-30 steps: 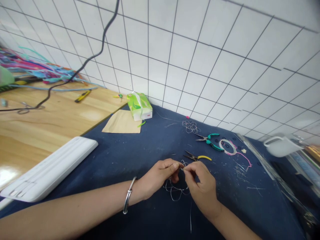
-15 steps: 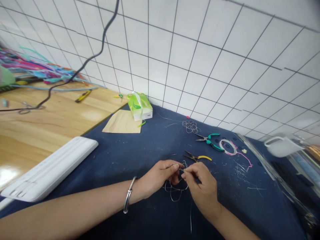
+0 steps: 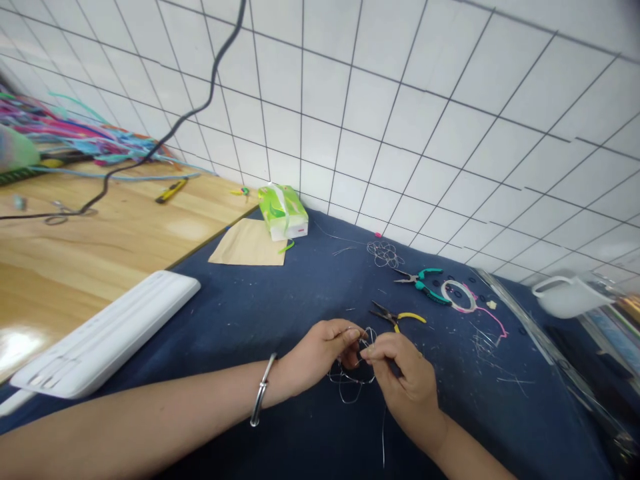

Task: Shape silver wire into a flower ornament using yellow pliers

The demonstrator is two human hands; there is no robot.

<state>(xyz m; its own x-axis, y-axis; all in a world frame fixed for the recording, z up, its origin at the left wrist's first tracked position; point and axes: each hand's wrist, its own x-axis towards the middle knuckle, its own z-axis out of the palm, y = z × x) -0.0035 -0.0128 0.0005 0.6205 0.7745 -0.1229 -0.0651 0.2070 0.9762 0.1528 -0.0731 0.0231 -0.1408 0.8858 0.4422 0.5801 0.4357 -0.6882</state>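
Note:
My left hand [image 3: 325, 350], with a silver bangle [image 3: 261, 392] on its wrist, pinches a looped piece of thin silver wire [image 3: 350, 399]. My right hand [image 3: 403, 370] is closed on the same wire from the right, thumb and forefinger together close to the left fingertips. Wire loops hang below the fingers, and a loose end [image 3: 383, 437] trails down under my right hand. Just beyond the hands lie pliers with yellow handles [image 3: 413, 317], jaws apart. Where the fingertips meet, the exact wire crossing is partly hidden.
Teal-handled pliers [image 3: 425, 283], a wire bundle [image 3: 384, 254] and a white ring-shaped coil [image 3: 459, 297] lie behind on the dark blue cloth. Wire scraps [image 3: 515, 381] are scattered right. A white power strip [image 3: 110, 333], tissue pack [image 3: 283, 212] and tan paper [image 3: 247, 244] lie left.
Both hands keep their hold on the wire. My right fingertips have shifted slightly down against the left ones, and more of the upper wire loop shows. The whole view has shifted a little.

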